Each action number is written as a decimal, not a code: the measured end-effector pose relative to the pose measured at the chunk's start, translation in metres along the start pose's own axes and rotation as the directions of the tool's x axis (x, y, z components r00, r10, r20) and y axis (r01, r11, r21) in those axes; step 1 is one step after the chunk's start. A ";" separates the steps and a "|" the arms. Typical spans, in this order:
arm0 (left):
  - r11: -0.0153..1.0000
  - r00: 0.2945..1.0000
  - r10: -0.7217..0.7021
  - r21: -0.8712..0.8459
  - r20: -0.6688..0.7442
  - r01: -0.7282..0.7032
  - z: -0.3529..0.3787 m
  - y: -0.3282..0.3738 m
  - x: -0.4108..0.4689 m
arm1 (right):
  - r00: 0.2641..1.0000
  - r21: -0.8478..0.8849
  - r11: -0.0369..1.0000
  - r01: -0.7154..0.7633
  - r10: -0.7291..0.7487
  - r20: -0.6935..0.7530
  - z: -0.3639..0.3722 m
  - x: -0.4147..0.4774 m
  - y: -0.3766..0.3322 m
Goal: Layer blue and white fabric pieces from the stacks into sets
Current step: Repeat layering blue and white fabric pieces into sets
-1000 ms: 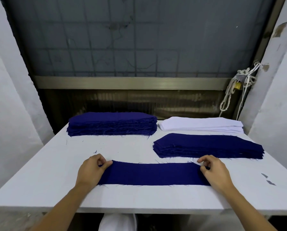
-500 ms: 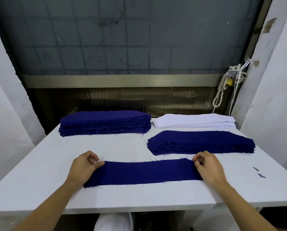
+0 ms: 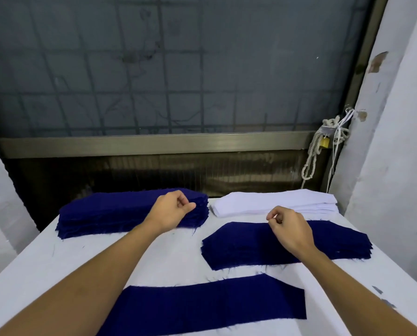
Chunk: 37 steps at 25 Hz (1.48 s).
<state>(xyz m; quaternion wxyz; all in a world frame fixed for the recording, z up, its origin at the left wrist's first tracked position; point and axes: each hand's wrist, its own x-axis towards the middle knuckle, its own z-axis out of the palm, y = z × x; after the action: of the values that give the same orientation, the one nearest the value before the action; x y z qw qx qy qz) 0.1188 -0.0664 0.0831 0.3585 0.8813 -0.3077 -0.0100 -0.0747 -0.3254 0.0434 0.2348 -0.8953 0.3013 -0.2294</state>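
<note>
One long dark-blue fabric strip (image 3: 214, 304) lies flat by itself on the near part of the white counter (image 3: 173, 258), which reads as the bottom layer of a set already laid down. Both hands are in the air over the far stacks. The left hand (image 3: 172, 209) hovers above the right end of the tall stack of dark-blue fabric pieces (image 3: 110, 212). The right hand (image 3: 289, 229) hovers over the lower stack of dark-blue pieces with angled ends (image 3: 336, 243), just in front of the flat stack of white fabric pieces (image 3: 275, 202). On both hands the fingers (image 3: 274, 218) are curled in and hold nothing.

The step in hand looks like fetching the next layer, probably a white piece. That calls for pinching only the top sheet at both ends, lifting it clear of the stack, and laying it square on the blue strip.
</note>
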 end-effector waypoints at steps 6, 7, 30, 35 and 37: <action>0.998 0.992 0.026 0.047 0.124 -0.032 0.058 0.051 0.073 | 0.994 -0.017 0.999 -0.051 0.052 0.092 0.019 0.076 -0.002; 0.996 0.990 0.020 0.082 0.142 -0.032 0.070 0.052 0.083 | 0.993 -0.024 0.998 -0.054 0.057 0.102 0.025 0.086 0.001; 0.946 0.955 0.190 0.218 0.228 -0.240 0.153 0.053 0.148 | 0.996 -0.130 0.991 0.028 -0.017 0.084 0.082 0.148 0.034; 0.981 0.937 0.185 0.008 0.295 -0.196 0.147 0.066 0.147 | 0.997 -0.186 0.980 0.075 -0.075 0.007 0.074 0.154 0.031; 0.989 0.962 0.149 -0.048 0.230 -0.141 0.147 0.073 0.147 | 0.993 -0.179 0.976 0.122 -0.122 0.011 0.070 0.159 0.031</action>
<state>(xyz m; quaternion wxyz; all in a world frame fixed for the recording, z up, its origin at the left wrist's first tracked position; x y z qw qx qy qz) 0.1640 -0.2798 0.0504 0.3332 0.8435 -0.4111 -0.0917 0.0638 -0.4309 0.0140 0.1388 -0.9295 0.2653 -0.2152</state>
